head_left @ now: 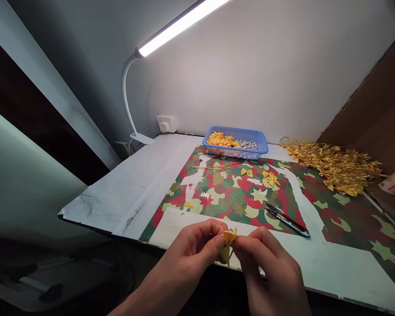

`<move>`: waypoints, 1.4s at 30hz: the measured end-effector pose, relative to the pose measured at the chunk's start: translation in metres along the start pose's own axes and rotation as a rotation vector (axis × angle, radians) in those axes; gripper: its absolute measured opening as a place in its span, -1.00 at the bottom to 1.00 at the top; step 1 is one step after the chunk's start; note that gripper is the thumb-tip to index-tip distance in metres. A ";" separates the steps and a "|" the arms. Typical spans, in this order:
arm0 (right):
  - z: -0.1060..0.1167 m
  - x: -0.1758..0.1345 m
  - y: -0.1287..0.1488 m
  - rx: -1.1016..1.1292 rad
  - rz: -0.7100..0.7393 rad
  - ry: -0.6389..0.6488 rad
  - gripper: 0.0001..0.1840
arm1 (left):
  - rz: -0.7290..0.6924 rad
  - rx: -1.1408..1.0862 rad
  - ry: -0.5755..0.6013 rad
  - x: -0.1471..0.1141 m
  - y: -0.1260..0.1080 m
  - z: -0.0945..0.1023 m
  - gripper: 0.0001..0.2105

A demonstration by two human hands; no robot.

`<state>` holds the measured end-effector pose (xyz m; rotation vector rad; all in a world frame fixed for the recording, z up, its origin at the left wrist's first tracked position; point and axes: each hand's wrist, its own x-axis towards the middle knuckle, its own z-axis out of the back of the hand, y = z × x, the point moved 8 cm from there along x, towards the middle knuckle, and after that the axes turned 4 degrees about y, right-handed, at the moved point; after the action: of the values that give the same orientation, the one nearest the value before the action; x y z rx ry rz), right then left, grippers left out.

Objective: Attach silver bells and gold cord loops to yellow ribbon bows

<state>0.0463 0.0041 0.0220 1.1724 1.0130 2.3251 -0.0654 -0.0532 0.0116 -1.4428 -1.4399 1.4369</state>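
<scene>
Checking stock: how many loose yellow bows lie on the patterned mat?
2: one bow and a second bow beside it, before the basket. More may hide in the gold pile.

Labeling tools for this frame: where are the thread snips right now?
In the head view, the thread snips lie on the patterned paper, right of centre, just beyond the right hand and untouched.

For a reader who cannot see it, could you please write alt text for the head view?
The left hand and right hand pinch a small yellow ribbon piece together at the table's near edge. Beyond lie snips, a blue basket and a gold ribbon pile.
</scene>
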 end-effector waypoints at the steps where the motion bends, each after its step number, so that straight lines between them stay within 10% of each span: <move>1: 0.000 0.000 -0.001 0.004 -0.006 -0.004 -0.79 | -0.001 0.000 0.002 0.000 0.000 0.000 -0.75; 25: 0.003 0.003 0.003 0.067 -0.177 -0.063 -0.81 | -0.049 0.078 0.054 0.001 -0.002 -0.002 -0.78; 33: 0.019 0.019 0.003 -0.013 0.004 0.106 -0.91 | -0.281 0.459 -0.122 -0.009 -0.024 0.008 -0.77; 42: 0.003 0.010 -0.009 0.266 -0.286 0.055 -0.73 | -0.441 0.683 -0.317 -0.023 -0.040 0.011 -0.89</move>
<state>0.0427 0.0176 0.0221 0.9815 1.4426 2.0542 -0.0814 -0.0699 0.0527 -0.4612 -1.1628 1.6726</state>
